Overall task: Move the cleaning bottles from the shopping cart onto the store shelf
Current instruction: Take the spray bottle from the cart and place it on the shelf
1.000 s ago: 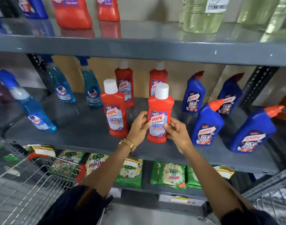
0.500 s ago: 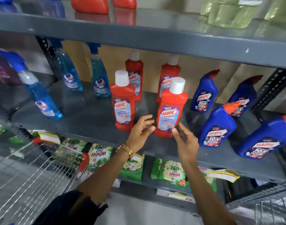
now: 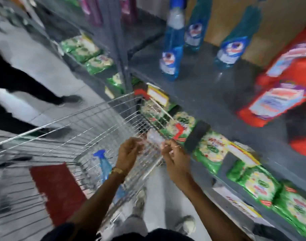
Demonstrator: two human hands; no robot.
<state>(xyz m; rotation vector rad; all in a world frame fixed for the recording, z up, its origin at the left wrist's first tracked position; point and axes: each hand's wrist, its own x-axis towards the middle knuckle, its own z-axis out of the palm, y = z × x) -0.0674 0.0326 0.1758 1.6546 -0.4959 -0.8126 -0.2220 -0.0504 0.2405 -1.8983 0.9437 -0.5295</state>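
Both hands hover empty over the wire cart's (image 3: pixel 89 119) near rim, fingers loosely curled; the blue spray bottle (image 3: pixel 104 166) lies below the left hand (image 3: pixel 128 153), nozzle pointing away; right hand (image 3: pixel 174 158) is farther

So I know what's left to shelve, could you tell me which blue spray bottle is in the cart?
The blue spray bottle beside the left hand; the others stand on the shelf.

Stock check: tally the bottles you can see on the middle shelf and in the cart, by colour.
Blue spray bottles on the shelf: 3
Red bottles on the shelf: at least 2, blurred and cut off at the frame edge
Blue spray bottle in the cart: 1
Total: at least 6
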